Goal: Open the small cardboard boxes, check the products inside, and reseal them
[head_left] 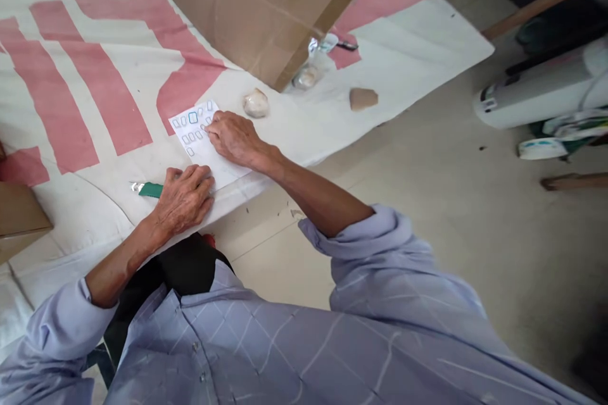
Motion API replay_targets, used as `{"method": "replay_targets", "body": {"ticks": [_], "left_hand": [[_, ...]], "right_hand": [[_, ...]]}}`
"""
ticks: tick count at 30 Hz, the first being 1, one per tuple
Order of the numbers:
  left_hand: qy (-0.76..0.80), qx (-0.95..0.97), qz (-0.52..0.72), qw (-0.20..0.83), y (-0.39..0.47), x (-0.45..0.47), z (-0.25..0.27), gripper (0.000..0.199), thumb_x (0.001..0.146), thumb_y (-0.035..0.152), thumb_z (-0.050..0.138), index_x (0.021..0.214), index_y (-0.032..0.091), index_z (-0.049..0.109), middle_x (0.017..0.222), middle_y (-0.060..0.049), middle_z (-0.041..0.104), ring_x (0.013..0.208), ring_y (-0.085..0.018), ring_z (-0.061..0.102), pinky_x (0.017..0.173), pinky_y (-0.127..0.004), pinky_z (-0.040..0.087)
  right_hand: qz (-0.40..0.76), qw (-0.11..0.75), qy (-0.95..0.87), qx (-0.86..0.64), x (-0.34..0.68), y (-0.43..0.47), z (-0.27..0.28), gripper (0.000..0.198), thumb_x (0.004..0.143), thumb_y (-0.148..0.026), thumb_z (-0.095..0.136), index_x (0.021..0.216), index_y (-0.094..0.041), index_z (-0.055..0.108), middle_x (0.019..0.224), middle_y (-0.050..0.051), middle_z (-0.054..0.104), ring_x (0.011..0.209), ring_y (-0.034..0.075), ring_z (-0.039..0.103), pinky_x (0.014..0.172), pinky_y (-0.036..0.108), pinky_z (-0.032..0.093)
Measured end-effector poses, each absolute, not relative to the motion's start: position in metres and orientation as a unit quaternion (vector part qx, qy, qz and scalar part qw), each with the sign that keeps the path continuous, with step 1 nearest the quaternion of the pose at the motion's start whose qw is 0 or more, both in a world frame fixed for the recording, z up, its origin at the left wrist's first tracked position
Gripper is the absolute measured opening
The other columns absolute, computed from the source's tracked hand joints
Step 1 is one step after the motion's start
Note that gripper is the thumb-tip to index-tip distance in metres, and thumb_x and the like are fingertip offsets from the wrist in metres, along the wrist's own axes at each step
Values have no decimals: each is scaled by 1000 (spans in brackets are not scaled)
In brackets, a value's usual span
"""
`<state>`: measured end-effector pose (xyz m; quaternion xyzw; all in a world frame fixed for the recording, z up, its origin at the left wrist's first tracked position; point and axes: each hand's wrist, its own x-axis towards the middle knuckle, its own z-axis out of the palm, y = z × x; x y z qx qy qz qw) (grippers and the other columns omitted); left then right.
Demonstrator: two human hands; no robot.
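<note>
On the white tablecloth (304,130), I log marked paper (204,150) under my right hand (235,139), fingers bunched, and my left hand (184,197), fingers curled, overlapping a green cutter (151,190); grips, I cannot tell.

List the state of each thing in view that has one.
Paper sheet: flat, marked with small outlines.
Left hand: fingers bent, by the sheet's near left edge.
Right hand: fingers bent, on the sheet.
Green cutter: lying down, partly hidden by the left hand; blade position unclear.
White cloth: spread, wrinkled.
Brown piece: lying on the cloth.
Right sleeve: rolled up.
</note>
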<state>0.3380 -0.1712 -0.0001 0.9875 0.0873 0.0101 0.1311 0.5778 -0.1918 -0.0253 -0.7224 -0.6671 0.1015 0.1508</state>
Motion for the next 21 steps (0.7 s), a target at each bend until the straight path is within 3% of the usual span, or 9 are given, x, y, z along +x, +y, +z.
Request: {"method": "replay_targets", "body": {"ticks": [7, 13, 21], "left_hand": [[86, 987, 44, 127, -170, 339, -1, 24, 106, 25, 51, 118, 18, 71, 140, -20, 70, 123, -38, 63, 95, -56, 43], [91, 988, 46, 118, -168, 342, 0, 25, 105, 26, 51, 119, 20, 71, 138, -20, 71, 122, -40, 64, 96, -58, 44], [93, 989, 35, 112, -163, 343, 1, 28, 105, 29, 54, 126, 18, 69, 149, -21, 68, 130, -41, 63, 100, -59, 45]], "right_hand": [[158, 79, -645, -744, 574, -185, 11, 24, 107, -16, 48, 96, -15, 69, 113, 17, 74, 94, 25, 62, 81, 36, 44], [182, 101, -655, -727, 580, -186, 14, 22, 110, -23, 49, 97, -18, 66, 108, 15, 72, 97, 28, 62, 86, 39, 44], [179, 157, -665, -708, 589, -185, -2, 23, 109, -19, 48, 93, -20, 64, 111, 11, 70, 100, 26, 60, 90, 38, 42]]}}
